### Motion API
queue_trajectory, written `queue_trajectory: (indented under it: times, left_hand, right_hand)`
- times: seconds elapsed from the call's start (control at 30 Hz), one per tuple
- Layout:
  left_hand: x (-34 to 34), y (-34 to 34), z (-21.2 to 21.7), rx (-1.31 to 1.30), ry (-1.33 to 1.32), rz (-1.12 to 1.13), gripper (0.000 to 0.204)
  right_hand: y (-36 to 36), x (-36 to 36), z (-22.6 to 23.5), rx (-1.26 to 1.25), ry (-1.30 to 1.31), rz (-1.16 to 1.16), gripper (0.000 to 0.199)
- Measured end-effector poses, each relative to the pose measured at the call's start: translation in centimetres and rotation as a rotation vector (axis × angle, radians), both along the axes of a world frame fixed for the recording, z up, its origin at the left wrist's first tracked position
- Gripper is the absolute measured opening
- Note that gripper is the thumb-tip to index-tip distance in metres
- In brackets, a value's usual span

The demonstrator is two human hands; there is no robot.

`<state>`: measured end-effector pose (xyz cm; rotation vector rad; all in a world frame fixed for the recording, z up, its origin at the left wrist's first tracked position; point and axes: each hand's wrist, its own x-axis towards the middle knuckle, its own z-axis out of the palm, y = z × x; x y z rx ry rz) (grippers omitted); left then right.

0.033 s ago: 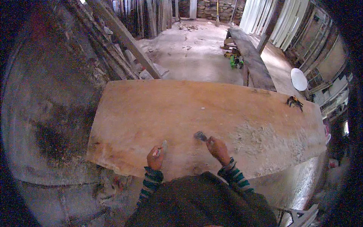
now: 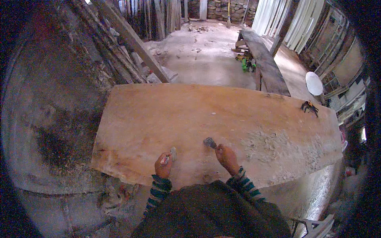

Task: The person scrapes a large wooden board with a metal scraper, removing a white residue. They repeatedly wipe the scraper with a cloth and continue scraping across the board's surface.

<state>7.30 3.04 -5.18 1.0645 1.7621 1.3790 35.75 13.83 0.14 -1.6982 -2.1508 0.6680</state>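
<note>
A wide orange-brown wooden board [image 2: 170, 111] lies flat in front of me. My right hand [image 2: 227, 156] is closed round the handle of a scraper [image 2: 209, 142], whose broad, dark grey end points left over the board. Its contact with the surface is hard to make out. My left hand [image 2: 162, 166], near the board's front edge, grips a small object with a red-and-white part [image 2: 164, 160] and a pale grey end [image 2: 173, 152]; its kind is unclear. To the right of my right hand, a rough patch of pale flakes [image 2: 270, 146] covers the board.
A black-and-orange clamp-like tool [image 2: 309, 108] lies at the board's far right corner. Beyond it stand a long narrow bench [image 2: 268, 59] and a green tool [image 2: 249, 64] beside it. Timber [image 2: 131, 43] leans at the left; a white disc [image 2: 314, 83] is at the right.
My right hand has shifted very slightly to the left. Otherwise everything looks the same.
</note>
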Motion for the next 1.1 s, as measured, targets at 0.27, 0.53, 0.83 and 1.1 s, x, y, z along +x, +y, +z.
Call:
queue_trajectory:
  times: [0.27, 0.53, 0.83, 1.1]
  left_hand:
    - [-0.3, 2.4, 3.5, -0.184, 0.223, -0.120, 0.017]
    - [-0.5, 16.6, 1.7, 0.183, 0.797, -0.217, 0.034]
    - [21.1, 23.5, 1.0, 0.040, 1.077, -0.879, 0.021]
    - [15.4, 27.5, -6.4, 0.137, 0.734, -0.620, 0.036]
  right_hand:
    - [4.0, -5.5, 3.6, 0.140, 0.347, 0.030, 0.026]
    - [-6.9, 7.6, 0.3, 0.073, 0.130, -0.278, 0.033]
    - [-18.5, 13.0, 2.5, -0.025, 0.206, -0.811, 0.026]
    - [-16.3, 11.5, 4.4, 0.148, 0.211, -0.693, 0.021]
